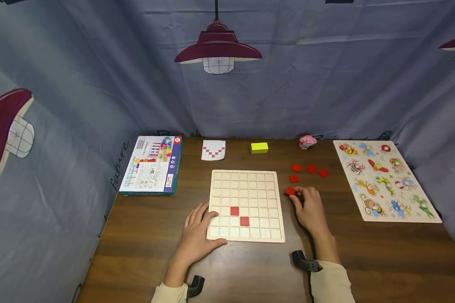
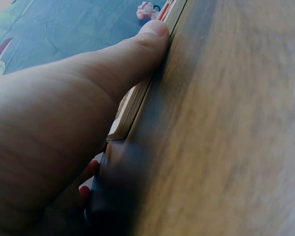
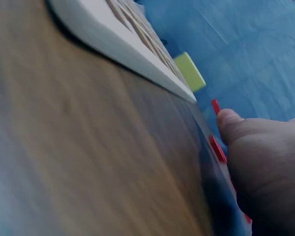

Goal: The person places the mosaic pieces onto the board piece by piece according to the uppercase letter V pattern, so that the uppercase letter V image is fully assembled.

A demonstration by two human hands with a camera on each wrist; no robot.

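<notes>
A square wooden grid board [image 1: 246, 241] lies on the table, with two red square tiles set in its cells, one red tile [image 1: 234, 211] up and left of the other [image 1: 244, 221]. My left hand [image 1: 194, 235] rests at the board's front left corner, thumb along the front edge, index fingertip on the left rim. To the right of the board, my right hand [image 1: 311, 210] pinches a red tile [image 1: 290, 191] between thumb and fingers. Several loose red tiles [image 1: 293, 179] lie just beyond that hand.
Behind the board are a paper pattern card [image 1: 213, 150], a yellow block [image 1: 259, 148] and a small pink figure [image 1: 307, 142]. A boxed game [image 1: 151, 166] lies at the left. An insect puzzle board [image 1: 386, 181] is on the right. Curtains [image 1: 280, 97] hang behind the table.
</notes>
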